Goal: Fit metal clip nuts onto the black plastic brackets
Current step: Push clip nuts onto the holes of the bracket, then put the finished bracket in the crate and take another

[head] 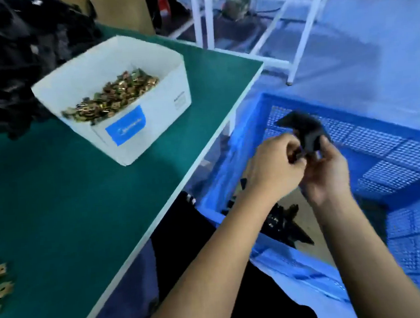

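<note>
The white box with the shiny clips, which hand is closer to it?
Left. The left hand is the one on the white box's side, off the table over the blue crate. The right hand is beyond it, farther away.

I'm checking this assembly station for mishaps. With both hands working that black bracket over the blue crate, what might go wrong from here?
1. The left hand and right hand work the black bracket in mid-air above the blue crate; a slipped clip nut would probably fall among the brackets in the crate and be hard to find.
2. The white box of clip nuts sits fairly near the edge of the green table; a reaching arm might knock it off.
</note>
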